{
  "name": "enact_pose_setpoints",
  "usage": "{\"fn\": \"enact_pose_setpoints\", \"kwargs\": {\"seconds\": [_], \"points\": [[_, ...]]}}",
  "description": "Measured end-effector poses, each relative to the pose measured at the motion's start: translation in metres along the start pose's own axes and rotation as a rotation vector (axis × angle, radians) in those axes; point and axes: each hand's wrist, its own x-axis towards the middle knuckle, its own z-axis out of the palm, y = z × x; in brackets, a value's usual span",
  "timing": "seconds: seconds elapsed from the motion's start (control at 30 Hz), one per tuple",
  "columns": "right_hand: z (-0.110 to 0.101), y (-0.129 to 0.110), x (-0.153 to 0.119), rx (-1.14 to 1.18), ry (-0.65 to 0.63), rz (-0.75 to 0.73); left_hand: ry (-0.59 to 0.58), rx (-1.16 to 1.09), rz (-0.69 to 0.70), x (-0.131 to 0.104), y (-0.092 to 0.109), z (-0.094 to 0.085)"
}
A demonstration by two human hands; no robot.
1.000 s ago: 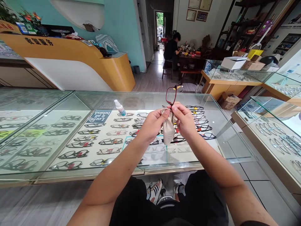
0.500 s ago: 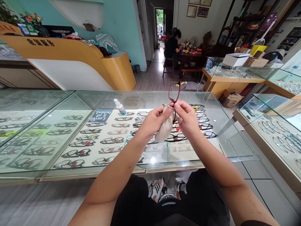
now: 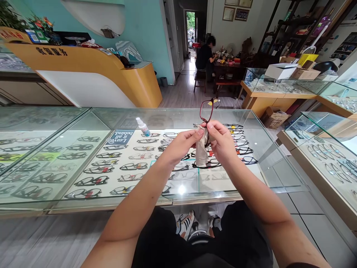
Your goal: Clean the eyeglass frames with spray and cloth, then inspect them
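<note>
Dark red eyeglasses point(image 3: 206, 111) are held upright above the glass counter, one lens toward me. My right hand point(image 3: 222, 139) pinches their lower part between thumb and fingers. My left hand point(image 3: 182, 145) is closed on a pale beige cloth point(image 3: 201, 152), which hangs below its fingertips and touches the glasses' lower part. Part of the frame is hidden behind the cloth and fingers. A white spray bottle point(image 3: 143, 127) stands on the counter to the left of my hands.
Rows of eyeglasses lie inside the glass display case point(image 3: 178, 197) under my arms. A person in dark clothes point(image 3: 203, 57) sits at a cluttered table further back. More display cases point(image 3: 323, 149) stand at the right, and a yellow reception desk point(image 3: 142, 83) at the back left.
The cloth has swung right and hangs narrower and straighter. My left hand has shifted slightly, while the glasses stay nearly in place in my right hand.
</note>
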Motion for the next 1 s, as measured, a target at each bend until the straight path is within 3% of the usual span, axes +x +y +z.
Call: {"fn": "enact_pose_setpoints", "kwargs": {"seconds": [0.37, 0.53, 0.67, 1.0], "points": [[-0.004, 0.011, 0.004, -0.11, -0.026, -0.046, -0.04, -0.227, -0.015, 0.0, -0.002, -0.006], [-0.002, 0.011, 0.005, -0.056, -0.003, 0.044, -0.109, -0.207, -0.027, -0.002, 0.001, -0.004], [0.001, 0.011, 0.005, 0.017, 0.027, 0.092, -0.062, -0.212, 0.002, -0.004, 0.003, 0.001], [-0.006, 0.005, 0.009, 0.004, 0.058, 0.035, 0.017, -0.268, -0.019, -0.004, 0.003, 0.003]]}}
